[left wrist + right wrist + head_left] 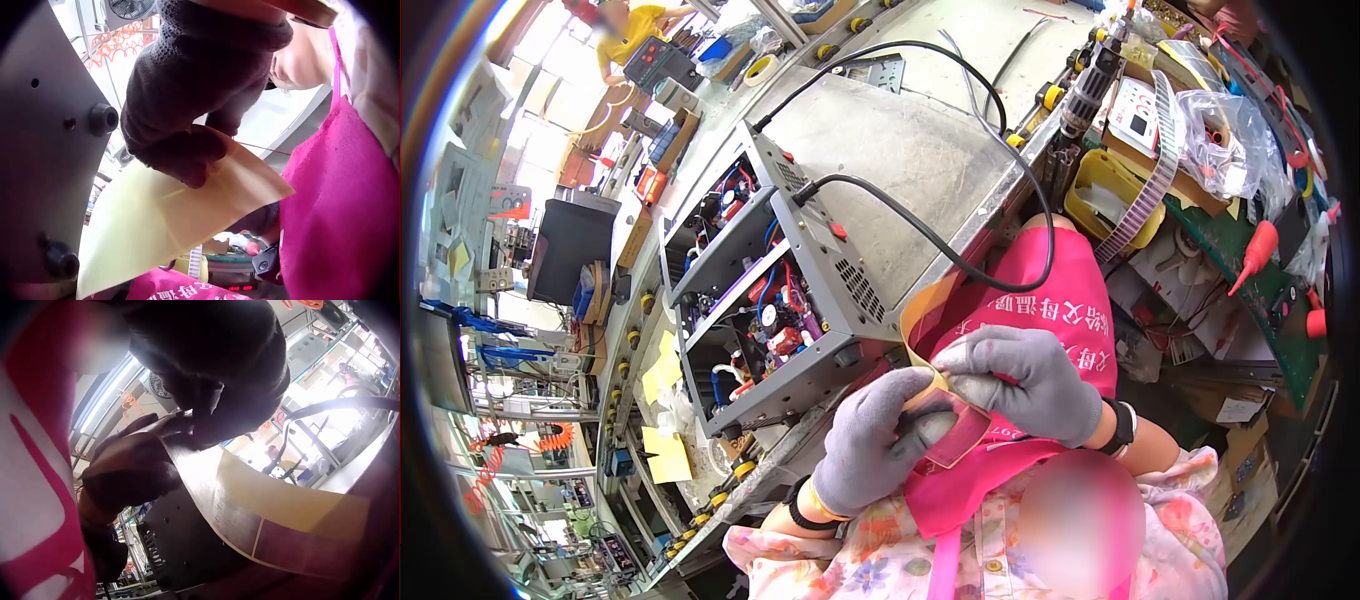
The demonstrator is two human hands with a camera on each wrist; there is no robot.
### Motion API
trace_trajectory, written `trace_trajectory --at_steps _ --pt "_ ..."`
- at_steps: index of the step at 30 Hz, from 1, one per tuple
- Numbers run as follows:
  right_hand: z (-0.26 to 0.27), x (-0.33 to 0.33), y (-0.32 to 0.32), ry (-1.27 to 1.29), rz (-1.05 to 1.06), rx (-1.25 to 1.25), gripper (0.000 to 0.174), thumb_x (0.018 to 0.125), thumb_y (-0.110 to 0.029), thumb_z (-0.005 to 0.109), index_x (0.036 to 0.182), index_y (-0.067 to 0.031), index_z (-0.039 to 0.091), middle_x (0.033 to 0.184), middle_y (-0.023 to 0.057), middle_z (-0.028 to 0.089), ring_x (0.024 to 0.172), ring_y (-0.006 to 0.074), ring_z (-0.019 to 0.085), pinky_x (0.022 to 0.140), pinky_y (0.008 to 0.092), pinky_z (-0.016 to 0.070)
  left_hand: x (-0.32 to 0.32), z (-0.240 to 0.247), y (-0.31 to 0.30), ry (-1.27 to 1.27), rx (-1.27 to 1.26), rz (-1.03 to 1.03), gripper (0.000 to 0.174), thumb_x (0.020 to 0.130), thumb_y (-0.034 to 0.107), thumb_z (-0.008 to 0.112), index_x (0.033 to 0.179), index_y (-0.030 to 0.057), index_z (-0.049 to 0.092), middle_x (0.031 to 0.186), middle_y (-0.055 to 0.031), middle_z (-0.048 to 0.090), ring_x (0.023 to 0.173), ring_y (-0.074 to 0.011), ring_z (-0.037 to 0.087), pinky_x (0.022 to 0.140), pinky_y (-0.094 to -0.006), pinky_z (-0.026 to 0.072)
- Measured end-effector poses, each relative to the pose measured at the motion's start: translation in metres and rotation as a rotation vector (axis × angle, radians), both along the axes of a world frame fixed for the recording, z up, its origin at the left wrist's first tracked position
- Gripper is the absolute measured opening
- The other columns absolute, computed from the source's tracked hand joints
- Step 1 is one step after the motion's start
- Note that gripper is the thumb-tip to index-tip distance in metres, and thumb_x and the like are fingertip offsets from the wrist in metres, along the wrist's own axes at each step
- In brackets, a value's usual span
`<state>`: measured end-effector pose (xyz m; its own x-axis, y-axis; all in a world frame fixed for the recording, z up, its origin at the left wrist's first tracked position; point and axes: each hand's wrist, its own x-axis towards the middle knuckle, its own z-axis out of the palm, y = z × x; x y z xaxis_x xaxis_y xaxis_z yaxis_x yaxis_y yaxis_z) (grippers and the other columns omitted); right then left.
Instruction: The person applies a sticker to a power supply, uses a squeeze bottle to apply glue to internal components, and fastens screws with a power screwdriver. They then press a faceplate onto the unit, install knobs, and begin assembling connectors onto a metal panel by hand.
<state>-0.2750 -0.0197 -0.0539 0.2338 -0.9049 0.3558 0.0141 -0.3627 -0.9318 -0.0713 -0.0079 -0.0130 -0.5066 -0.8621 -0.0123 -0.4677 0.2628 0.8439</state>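
A thin, translucent yellowish strip (928,312) curves up between my two gloved hands, in front of the pink apron. Pale lines divide it into rectangles, which show clearly on the strip (281,506) in the right wrist view. My left hand (878,440) grips its lower part between thumb and fingers. Close beside it, my right hand (1022,378) pinches the upper edge with thumb and fingertips. In the left wrist view the strip (137,219) fans out below the left fingers. The right fingertips partly hide the pinched spot.
An open grey metal housing (800,290) with wired electronics stands on the bench just left of the hands. Black cables (940,240) loop from it above the lap. A yellow bin (1112,200), a red-tipped bottle (1255,255) and a plastic bag (1215,140) lie at right.
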Motion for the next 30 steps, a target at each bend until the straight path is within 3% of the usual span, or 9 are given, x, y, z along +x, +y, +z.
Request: trace_trajectory --at_steps 2,7,9,11,13,17,21,25,30 --pt "-0.008 0.005 -0.004 -0.024 -0.078 -0.062 0.015 0.084 -0.004 0.066 0.096 0.0032 0.067 0.089 0.0114 0.069 0.077 0.0191 0.067 0.068 0.0278 0.0530 -0.003 -0.005 0.002 0.151 -0.013 0.095 0.050 0.079 0.013 0.075 0.119 -0.0022 0.050 0.104 -0.0119 0.059 0.088 -0.0164 0.061 0.072 -0.0277 0.0496" --pt "-0.014 -0.024 -0.015 -0.440 -0.035 0.593 0.017 0.087 -0.006 0.059 0.095 0.0063 0.066 0.082 0.0056 0.067 0.074 0.0088 0.061 0.067 0.0227 0.0499 0.009 0.006 0.002 0.565 0.057 0.117 0.055 0.081 -0.001 0.069 0.129 -0.0043 0.043 0.118 -0.0148 0.052 0.106 -0.0194 0.057 0.080 -0.0287 0.0494" --pt "-0.012 -0.051 -0.021 -0.540 -0.018 0.664 0.017 0.087 -0.007 0.060 0.094 0.0070 0.066 0.083 0.0061 0.067 0.072 0.0093 0.061 0.063 0.0233 0.0494 0.023 0.021 0.002 0.471 0.176 0.096 0.036 0.081 0.004 0.072 0.113 -0.0044 0.058 0.090 -0.0078 0.064 0.084 -0.0131 0.063 0.072 -0.0243 0.0495" --pt "-0.003 -0.066 -0.023 -0.351 -0.084 0.548 0.016 0.085 -0.007 0.061 0.093 0.0062 0.066 0.080 0.0065 0.067 0.071 0.0111 0.062 0.062 0.0246 0.0500 0.029 0.034 -0.006 0.218 0.205 0.025 0.029 0.082 0.016 0.074 0.102 -0.0028 0.065 0.080 -0.0058 0.063 0.072 -0.0097 0.061 0.063 -0.0237 0.0476" --pt "0.010 -0.068 -0.022 -0.103 -0.174 0.310 0.015 0.083 -0.007 0.062 0.091 0.0047 0.066 0.078 0.0071 0.066 0.070 0.0141 0.063 0.060 0.0257 0.0501 0.016 0.034 -0.012 0.067 0.216 -0.027 0.052 0.084 0.042 0.069 0.100 -0.0076 0.063 0.069 -0.0047 0.060 0.062 -0.0081 0.055 0.056 -0.0225 0.0420" --pt "0.033 -0.016 -0.014 0.319 -0.286 -0.389 0.019 0.075 -0.009 0.065 0.094 -0.0016 0.066 0.080 0.0086 0.063 0.072 0.0242 0.063 0.062 0.0308 0.0504 -0.013 0.030 -0.028 -0.018 0.104 -0.232 0.044 0.094 0.037 0.053 0.121 0.0023 0.049 0.069 -0.0127 0.058 0.062 -0.0278 0.060 0.059 -0.0333 0.0460" --pt "0.066 -0.014 0.005 0.626 -0.224 -0.412 0.038 0.075 -0.020 0.069 0.108 -0.0038 0.062 0.093 0.0101 0.062 0.084 0.0279 0.061 0.075 0.0379 0.0500 -0.011 0.032 -0.030 0.091 0.104 -0.213 0.055 0.090 0.045 0.056 0.122 0.0012 0.049 0.070 -0.0127 0.059 0.062 -0.0298 0.060 0.059 -0.0357 0.0455" --pt "0.050 -0.049 -0.041 0.174 0.104 0.117 0.033 0.087 -0.022 0.064 0.110 0.0013 0.063 0.099 0.0103 0.064 0.090 0.0172 0.061 0.080 0.0307 0.0490 0.008 0.032 -0.039 0.096 0.134 -0.478 0.062 0.088 0.048 0.059 0.122 -0.0019 0.049 0.063 -0.0083 0.053 0.055 -0.0292 0.054 0.052 -0.0357 0.0410" --pt "0.027 -0.041 -0.065 -0.060 0.607 0.586 0.024 0.088 -0.023 0.065 0.096 -0.0001 0.067 0.080 0.0019 0.064 0.069 0.0060 0.057 0.061 0.0206 0.0463 0.006 0.027 -0.043 0.167 0.083 -0.559 0.059 0.089 0.049 0.057 0.117 -0.0023 0.052 0.061 -0.0069 0.050 0.051 -0.0262 0.052 0.050 -0.0343 0.0391"
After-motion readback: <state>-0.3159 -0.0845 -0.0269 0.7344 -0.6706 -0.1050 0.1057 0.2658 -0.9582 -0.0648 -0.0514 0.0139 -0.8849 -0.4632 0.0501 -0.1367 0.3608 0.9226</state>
